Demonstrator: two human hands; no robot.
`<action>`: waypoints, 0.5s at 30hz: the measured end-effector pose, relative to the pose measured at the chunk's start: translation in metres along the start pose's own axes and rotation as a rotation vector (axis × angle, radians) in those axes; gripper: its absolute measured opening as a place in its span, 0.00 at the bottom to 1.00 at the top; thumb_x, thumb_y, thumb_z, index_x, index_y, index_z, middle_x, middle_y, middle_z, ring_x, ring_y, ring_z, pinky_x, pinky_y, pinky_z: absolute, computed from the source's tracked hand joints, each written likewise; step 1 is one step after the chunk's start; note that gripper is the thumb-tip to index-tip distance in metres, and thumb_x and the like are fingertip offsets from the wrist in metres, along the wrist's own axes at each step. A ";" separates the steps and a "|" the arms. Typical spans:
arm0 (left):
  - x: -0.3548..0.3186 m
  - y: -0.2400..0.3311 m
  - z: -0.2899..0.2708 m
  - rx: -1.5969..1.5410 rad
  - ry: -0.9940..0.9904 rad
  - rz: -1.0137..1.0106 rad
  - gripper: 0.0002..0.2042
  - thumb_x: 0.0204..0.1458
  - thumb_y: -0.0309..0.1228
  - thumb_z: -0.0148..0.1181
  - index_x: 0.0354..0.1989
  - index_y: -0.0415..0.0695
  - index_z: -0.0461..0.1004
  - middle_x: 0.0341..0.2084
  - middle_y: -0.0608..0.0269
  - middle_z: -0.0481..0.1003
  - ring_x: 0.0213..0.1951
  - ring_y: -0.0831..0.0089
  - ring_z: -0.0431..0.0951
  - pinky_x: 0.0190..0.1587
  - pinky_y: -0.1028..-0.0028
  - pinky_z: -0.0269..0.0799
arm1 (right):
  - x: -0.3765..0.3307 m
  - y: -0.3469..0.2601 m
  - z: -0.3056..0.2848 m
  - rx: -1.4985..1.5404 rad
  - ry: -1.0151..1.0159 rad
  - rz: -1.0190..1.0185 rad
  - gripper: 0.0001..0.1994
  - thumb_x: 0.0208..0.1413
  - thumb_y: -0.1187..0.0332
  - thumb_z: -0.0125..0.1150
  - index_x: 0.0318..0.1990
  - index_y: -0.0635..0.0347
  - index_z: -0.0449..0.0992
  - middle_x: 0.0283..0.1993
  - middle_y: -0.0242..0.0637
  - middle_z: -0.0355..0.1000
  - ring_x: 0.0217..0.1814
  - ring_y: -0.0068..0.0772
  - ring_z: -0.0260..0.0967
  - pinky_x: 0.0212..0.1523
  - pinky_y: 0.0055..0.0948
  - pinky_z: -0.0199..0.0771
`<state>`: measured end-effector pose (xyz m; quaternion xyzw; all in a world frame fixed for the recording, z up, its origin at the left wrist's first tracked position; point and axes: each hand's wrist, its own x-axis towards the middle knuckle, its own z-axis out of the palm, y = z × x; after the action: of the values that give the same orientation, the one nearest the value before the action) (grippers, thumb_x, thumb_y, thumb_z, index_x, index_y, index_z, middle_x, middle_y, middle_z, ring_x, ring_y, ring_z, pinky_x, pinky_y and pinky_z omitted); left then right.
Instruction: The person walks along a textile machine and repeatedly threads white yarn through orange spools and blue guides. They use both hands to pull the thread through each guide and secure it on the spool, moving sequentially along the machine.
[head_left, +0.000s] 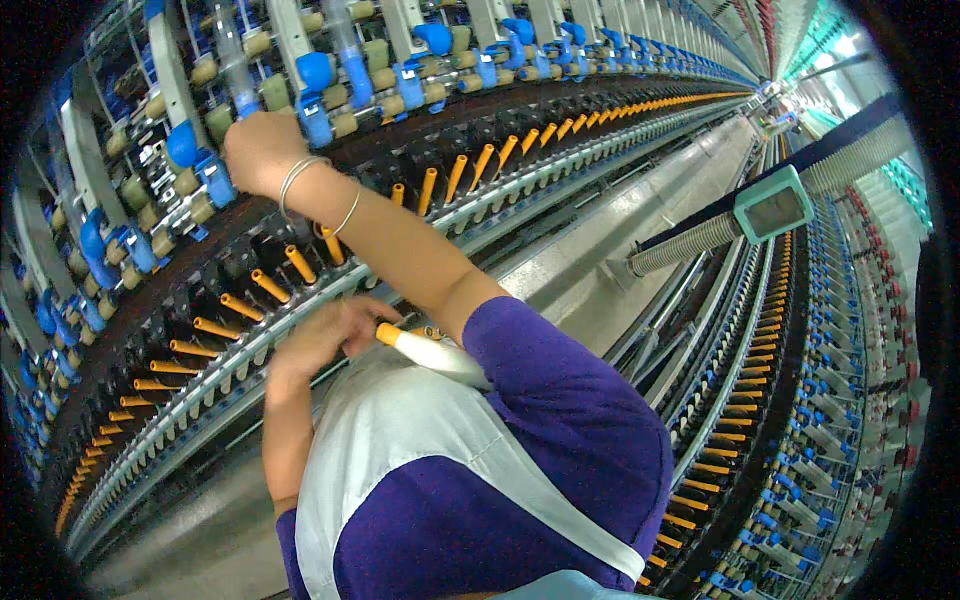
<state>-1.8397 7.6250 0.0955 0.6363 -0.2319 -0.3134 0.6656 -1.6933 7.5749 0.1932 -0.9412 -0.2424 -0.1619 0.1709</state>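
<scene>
Purple short-sleeved shirt [420, 530] nearest, pale grey apron [390, 400] over it. White yarn bobbin [432, 357] lies slantwise at the front of the apron, orange end toward the left hand, far end by the right sleeve [560, 360]; more orange shows just behind it, too cluttered to count. Left hand [335, 328] is blurred, fingers bent, right beside the bobbin's orange end; can't tell if they grasp it or only brush it. Grey metal rail [200, 395] runs past that hand, and beyond it a long curved row of bare orange tubes [300, 264] stands up from the dark spindle bed. Right arm reaches across the row, thin bangles [290, 185] at the wrist. Right hand [262, 152] is up at the machine's roller section, fingers curled in among the blue fittings [213, 178], tips hidden, so can't tell what, if anything, they pinch. Beige rollers [345, 125] and grey metal arms [285, 40] line up around and past it. Farther right: grey aisle floor [560, 250], ribbed hose [690, 245] with a teal-framed box [773, 205], then a second machine [800, 400] with its own orange tubes and blue parts. Bright lights [848, 45] at upper right.
</scene>
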 end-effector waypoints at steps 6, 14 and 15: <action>0.010 0.004 0.068 -0.378 0.079 -0.365 0.14 0.55 0.37 0.54 0.25 0.39 0.71 0.12 0.73 0.63 0.11 0.88 0.53 0.13 0.83 0.46 | -0.024 -0.015 -0.016 0.306 0.774 -0.497 0.10 0.48 0.63 0.58 0.19 0.53 0.69 0.19 0.34 0.68 0.19 0.37 0.69 0.17 0.34 0.65; -0.006 -0.016 0.061 -0.281 0.131 -0.399 0.15 0.55 0.39 0.53 0.27 0.39 0.74 0.15 0.69 0.69 0.14 0.84 0.62 0.15 0.80 0.54 | -0.148 -0.026 0.131 0.367 -0.312 -0.583 0.16 0.52 0.58 0.54 0.21 0.61 0.75 0.19 0.44 0.71 0.21 0.45 0.70 0.23 0.44 0.70; -0.009 -0.021 0.059 -0.165 0.210 -0.412 0.16 0.55 0.41 0.53 0.25 0.40 0.74 0.15 0.67 0.72 0.16 0.78 0.69 0.18 0.76 0.63 | -0.164 -0.030 0.164 0.428 -0.604 -0.512 0.14 0.51 0.60 0.53 0.25 0.62 0.76 0.24 0.46 0.73 0.24 0.48 0.70 0.27 0.44 0.71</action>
<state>-1.8904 7.5897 0.0799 0.6426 -0.0004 -0.3927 0.6579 -1.8087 7.5995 -0.0086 -0.7993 -0.5347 0.1368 0.2377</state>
